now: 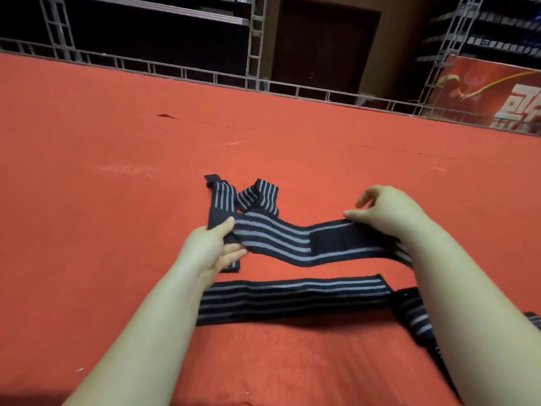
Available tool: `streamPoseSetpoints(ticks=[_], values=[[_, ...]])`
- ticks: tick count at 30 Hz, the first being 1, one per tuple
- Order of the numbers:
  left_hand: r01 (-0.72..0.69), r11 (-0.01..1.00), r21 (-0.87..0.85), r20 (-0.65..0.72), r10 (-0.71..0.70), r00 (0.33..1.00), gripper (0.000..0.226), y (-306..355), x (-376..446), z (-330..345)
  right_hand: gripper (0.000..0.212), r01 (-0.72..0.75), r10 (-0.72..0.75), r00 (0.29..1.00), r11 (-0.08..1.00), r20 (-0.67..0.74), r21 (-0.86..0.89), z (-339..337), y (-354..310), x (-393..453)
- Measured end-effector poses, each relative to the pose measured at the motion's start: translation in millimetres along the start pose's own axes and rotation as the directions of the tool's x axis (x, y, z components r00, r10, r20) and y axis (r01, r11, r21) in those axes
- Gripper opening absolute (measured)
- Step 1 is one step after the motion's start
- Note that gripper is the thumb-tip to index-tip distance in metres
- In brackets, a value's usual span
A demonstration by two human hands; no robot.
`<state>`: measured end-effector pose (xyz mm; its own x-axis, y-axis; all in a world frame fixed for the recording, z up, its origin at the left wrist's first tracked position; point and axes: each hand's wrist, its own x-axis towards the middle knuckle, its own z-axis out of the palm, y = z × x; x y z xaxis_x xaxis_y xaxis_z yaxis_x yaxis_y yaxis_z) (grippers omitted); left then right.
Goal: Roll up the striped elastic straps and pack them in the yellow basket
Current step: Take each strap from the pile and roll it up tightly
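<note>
Striped strap (281,238), pinched by left hand (216,247) and right hand (386,212), was straightened; rolling from one end was judged next.

A red carpet (117,136) covers the floor. Along its far edge runs a metal truss rail (181,72), with a dark brown door (325,45) behind it. Right of the door stands a red banner (491,92).

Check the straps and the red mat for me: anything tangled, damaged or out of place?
The held strap is kinked and crosses itself at its far end beyond the left hand. A small dark tear-like mark shows on the red mat. No yellow basket is in view.
</note>
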<state>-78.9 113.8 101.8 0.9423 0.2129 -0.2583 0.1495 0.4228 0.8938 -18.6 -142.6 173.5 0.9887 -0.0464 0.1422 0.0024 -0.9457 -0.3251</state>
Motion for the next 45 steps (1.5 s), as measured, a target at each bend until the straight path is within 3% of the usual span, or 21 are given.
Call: streamPoseSetpoints(ticks=[2,5,7,9,12,15,19,22,32,45], values=[[0.027,1.000,0.009,0.018,-0.027,0.999,0.014,-4.0,0.8,-6.4,0.031,0.099,-0.098,0.995,0.994,-0.013,0.055,28.7,-16.4,-9.4],[0.071,0.996,0.052,0.059,-0.074,0.996,0.016,-8.8,-0.1,-15.0,0.037,0.236,-0.261,0.964,0.924,0.046,0.302,86.5,-50.7,-42.7],[0.109,0.990,0.091,0.083,-0.116,0.990,0.022,-11.7,0.8,-24.5,0.064,0.300,-0.373,0.922,0.861,0.107,0.410,121.5,-70.4,-62.8],[0.134,0.982,0.132,0.094,-0.147,0.985,0.025,-13.2,1.5,-37.9,0.096,0.373,-0.475,0.861,0.834,0.183,0.406,147.7,-83.8,-73.1],[0.153,0.965,0.213,0.114,-0.180,0.977,0.024,-15.4,4.4,-65.8,0.112,0.427,-0.516,0.819,0.840,0.252,0.334,168.0,-95.7,-74.7],[0.196,0.933,0.302,0.142,-0.247,0.958,0.019,-16.1,6.9,-96.0,0.108,0.402,-0.506,0.809,0.848,0.300,0.345,179.5,-106.3,-71.2],[0.178,0.825,0.536,-0.021,-0.198,0.980,0.013,-16.4,19.4,-132.4,0.090,0.416,-0.503,0.791,0.859,0.347,0.298,199.4,-121.4,-72.2],[0.211,0.753,0.623,-0.109,-0.183,0.977,0.018,-19.8,29.0,-151.5,0.091,0.418,-0.510,0.767,0.857,0.390,0.301,212.3,-127.9,-71.7],[0.298,0.729,0.616,-0.165,-0.251,0.954,0.012,-34.9,39.2,-178.6,0.088,0.444,-0.531,0.737,0.847,0.419,0.291,229.8,-135.3,-71.2],[0.264,0.721,0.641,-0.221,-0.156,0.963,0.015,-39.8,40.8,-188.0,0.080,0.495,-0.572,0.751,0.818,0.329,0.293,240.9,-136.0,-79.1]])
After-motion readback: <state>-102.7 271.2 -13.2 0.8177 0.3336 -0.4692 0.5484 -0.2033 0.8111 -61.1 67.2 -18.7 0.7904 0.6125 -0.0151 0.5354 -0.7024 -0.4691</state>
